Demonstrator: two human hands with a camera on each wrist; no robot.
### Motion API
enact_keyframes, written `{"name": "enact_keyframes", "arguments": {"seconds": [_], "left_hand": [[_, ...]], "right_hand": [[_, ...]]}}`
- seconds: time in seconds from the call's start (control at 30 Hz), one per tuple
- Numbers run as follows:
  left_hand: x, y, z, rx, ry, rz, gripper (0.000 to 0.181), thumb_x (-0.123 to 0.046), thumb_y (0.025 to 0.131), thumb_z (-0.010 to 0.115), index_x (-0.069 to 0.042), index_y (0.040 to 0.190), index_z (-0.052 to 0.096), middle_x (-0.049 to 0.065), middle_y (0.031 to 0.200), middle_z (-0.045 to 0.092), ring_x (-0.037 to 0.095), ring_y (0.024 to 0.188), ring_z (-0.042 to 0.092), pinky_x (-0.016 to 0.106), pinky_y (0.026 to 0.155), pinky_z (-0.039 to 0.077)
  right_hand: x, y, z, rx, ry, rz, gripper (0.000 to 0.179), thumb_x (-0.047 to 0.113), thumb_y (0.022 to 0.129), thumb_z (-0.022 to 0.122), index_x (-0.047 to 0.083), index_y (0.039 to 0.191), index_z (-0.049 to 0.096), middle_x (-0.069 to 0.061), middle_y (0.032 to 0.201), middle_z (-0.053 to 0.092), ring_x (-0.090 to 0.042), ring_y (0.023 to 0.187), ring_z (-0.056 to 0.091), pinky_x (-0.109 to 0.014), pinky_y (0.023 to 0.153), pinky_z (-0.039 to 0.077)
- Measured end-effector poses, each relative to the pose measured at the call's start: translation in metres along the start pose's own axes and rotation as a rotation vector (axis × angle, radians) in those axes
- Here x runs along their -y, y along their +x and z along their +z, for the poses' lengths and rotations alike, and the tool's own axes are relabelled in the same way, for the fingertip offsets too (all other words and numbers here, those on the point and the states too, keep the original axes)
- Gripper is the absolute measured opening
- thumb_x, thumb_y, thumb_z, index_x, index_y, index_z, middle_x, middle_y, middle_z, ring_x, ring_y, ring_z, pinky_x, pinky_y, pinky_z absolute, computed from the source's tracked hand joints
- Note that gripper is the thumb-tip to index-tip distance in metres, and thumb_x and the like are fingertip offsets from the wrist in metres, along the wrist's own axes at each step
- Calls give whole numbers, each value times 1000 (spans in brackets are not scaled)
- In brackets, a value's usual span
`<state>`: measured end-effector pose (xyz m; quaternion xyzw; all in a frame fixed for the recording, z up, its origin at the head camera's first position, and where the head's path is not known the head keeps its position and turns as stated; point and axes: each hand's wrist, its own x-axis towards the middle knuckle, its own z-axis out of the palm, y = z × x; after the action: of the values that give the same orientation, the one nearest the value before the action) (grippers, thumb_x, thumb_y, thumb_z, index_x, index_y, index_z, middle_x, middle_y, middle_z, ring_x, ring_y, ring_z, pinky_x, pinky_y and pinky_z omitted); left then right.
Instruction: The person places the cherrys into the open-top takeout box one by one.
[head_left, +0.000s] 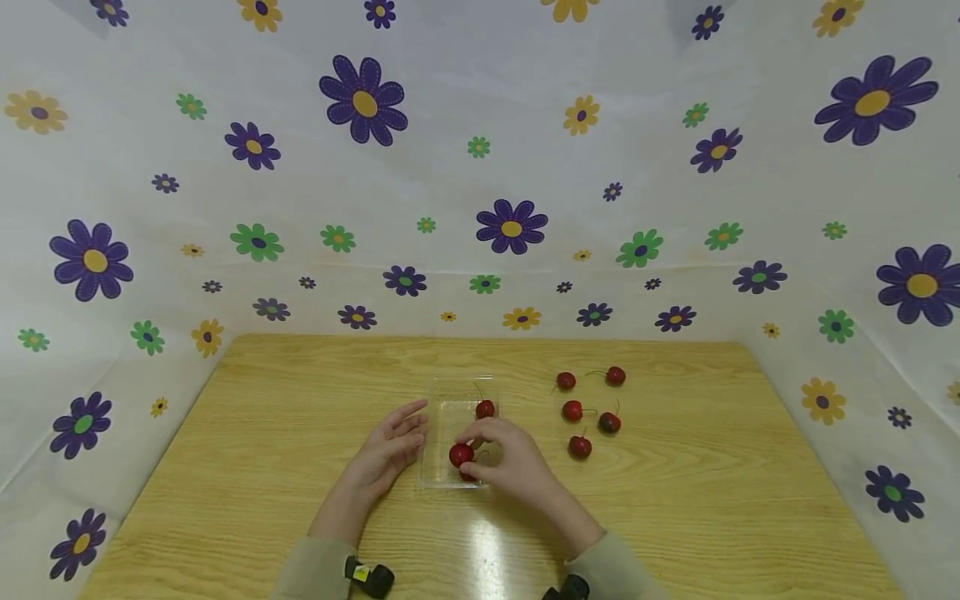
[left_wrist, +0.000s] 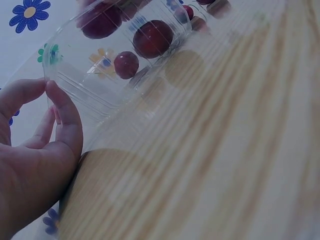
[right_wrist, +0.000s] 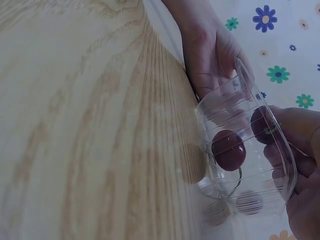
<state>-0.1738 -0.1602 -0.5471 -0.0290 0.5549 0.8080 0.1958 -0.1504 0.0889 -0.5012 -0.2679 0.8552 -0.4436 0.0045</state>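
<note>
A clear plastic box (head_left: pixel 442 433) stands on the wooden table. My right hand (head_left: pixel 517 462) reaches over its right side and pinches a dark red cherry (head_left: pixel 461 454) between thumb and fingers. One cherry (head_left: pixel 485 409) with its stem up lies toward the box's far right corner. Another cherry (right_wrist: pixel 229 150) rests low in the box, mostly hidden under the right hand in the head view. My left hand (head_left: pixel 390 454) is beside the box's left wall, fingers loosely bent, and in the left wrist view its fingertips (left_wrist: pixel 52 89) meet at the box's rim.
Several stemmed cherries lie loose on the table to the right of the box, among them a back cherry (head_left: pixel 616 376) and a front cherry (head_left: pixel 580 447). A white flowered cloth (head_left: pixel 420 183) walls the table (head_left: pixel 300 400) at the back and both sides.
</note>
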Motion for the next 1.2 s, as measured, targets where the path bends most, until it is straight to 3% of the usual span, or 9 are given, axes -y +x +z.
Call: {"name": "enact_keyframes", "arguments": {"seconds": [0.3, 0.43, 1.2], "left_hand": [[0, -1, -1, 19, 4, -3, 67, 9, 102, 54, -1, 164, 31, -2, 128, 51, 8, 114, 54, 19, 90, 53], [0, -1, -1, 22, 1, -4, 67, 9, 102, 54, -1, 164, 30, -2, 129, 51, 7, 114, 54, 19, 90, 52], [1, 0, -2, 14, 12, -5, 66, 9, 103, 54, -4, 164, 33, -4, 126, 53, 7, 112, 56, 19, 89, 53]], "right_hand": [[2, 0, 4, 35, -171, -39, 28, 13, 86, 90, 13, 112, 79, 1, 111, 78, -17, 100, 70, -35, 92, 58], [2, 0, 4, 42, -196, -33, 28, 15, 86, 90, 13, 112, 79, 1, 111, 78, -16, 100, 70, -34, 92, 58], [0, -2, 1, -5, -31, 3, 29, 8, 89, 86, 8, 118, 78, -2, 116, 75, -19, 103, 71, -42, 94, 59]]}}
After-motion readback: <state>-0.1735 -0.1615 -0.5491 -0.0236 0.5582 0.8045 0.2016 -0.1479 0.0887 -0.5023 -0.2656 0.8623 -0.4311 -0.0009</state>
